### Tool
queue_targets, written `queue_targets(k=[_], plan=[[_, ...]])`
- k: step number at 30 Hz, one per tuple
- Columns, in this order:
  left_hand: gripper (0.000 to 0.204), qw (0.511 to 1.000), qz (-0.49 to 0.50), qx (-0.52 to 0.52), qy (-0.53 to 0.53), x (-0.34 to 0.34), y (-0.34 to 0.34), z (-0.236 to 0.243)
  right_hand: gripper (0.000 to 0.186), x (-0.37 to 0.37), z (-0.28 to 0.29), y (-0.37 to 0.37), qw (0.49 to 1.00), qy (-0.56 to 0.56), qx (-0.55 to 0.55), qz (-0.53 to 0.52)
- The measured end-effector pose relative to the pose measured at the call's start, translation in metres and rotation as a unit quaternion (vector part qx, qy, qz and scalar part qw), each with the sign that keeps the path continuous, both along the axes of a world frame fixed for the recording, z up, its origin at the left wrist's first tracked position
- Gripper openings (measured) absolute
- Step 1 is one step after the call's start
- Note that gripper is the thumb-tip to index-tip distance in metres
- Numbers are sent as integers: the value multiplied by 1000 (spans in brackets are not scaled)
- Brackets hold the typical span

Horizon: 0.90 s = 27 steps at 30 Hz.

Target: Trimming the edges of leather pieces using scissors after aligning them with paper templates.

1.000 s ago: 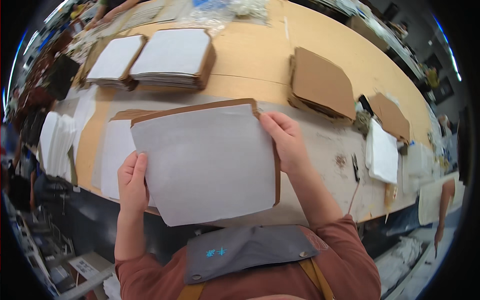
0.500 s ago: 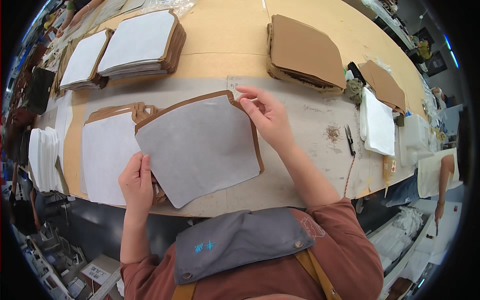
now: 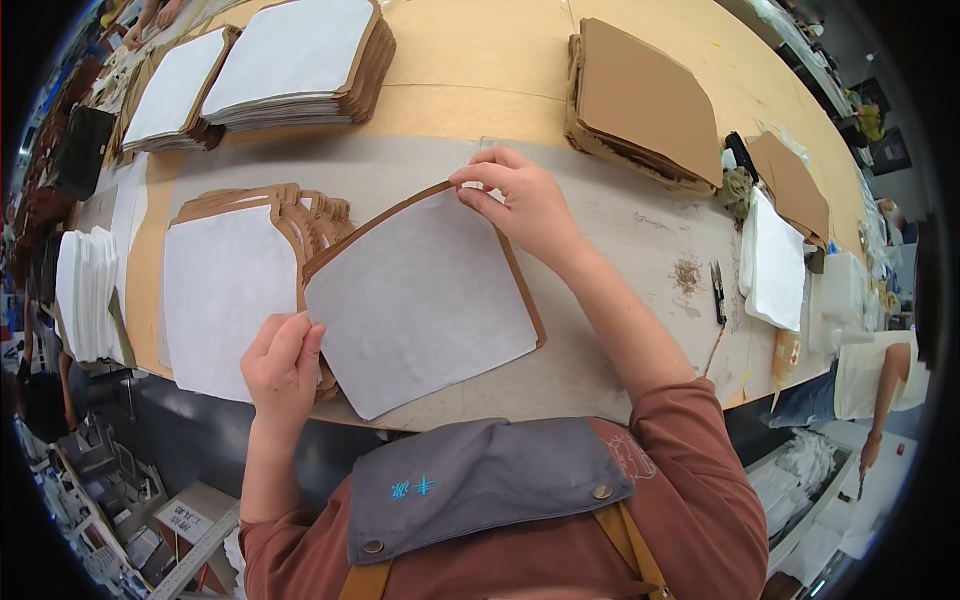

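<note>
A brown panel point(image 3: 530, 305) backed with a pale grey-white sheet point(image 3: 425, 300) is held up at a tilt over the front of the table. My left hand point(image 3: 283, 362) is closed on its left edge, thumb against the pale side. Fingers and thumb of my right hand point(image 3: 520, 205) pinch the upper right corner, where a narrow brown border shows. Just left of the panel lies a fanned pile of similar white-backed brown panels point(image 3: 232, 290), partly covered by the held one and my left hand.
Two stacks of white-faced brown panels point(image 3: 290, 65) stand at the far left. A brown panel stack point(image 3: 645, 110) sits far right. Black thread snips point(image 3: 718, 292) with a cord, white sheets point(image 3: 773, 262) and a bottle point(image 3: 786, 358) lie at right. More white sheets point(image 3: 88, 297) stand left.
My right hand has moved left along the panel's top, and its fingers have closed on the corner. The panel has turned slightly, and more of the pile beside it shows.
</note>
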<state>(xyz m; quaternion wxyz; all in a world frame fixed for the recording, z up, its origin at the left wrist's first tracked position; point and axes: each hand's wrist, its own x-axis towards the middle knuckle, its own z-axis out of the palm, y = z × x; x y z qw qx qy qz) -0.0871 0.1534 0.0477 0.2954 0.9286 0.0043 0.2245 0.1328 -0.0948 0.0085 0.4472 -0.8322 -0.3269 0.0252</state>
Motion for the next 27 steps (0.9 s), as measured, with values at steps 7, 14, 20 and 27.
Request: queue_targets(k=[7,14,20,27], plan=[[9,1000,6,18,1,-1,0,0,13,9,-25,12,990,-133,-8,36],[14,997,21,75,-7,4,-3,2,6,8,-40,17,954,-296,-30,43],[16,997,30,67,-6,4,-3,0,7,8,-38,19,918,-389,-61,57],[17,997,57,49,12,3,-4,-2,10,2,-28,15,929,-362,-9,76]])
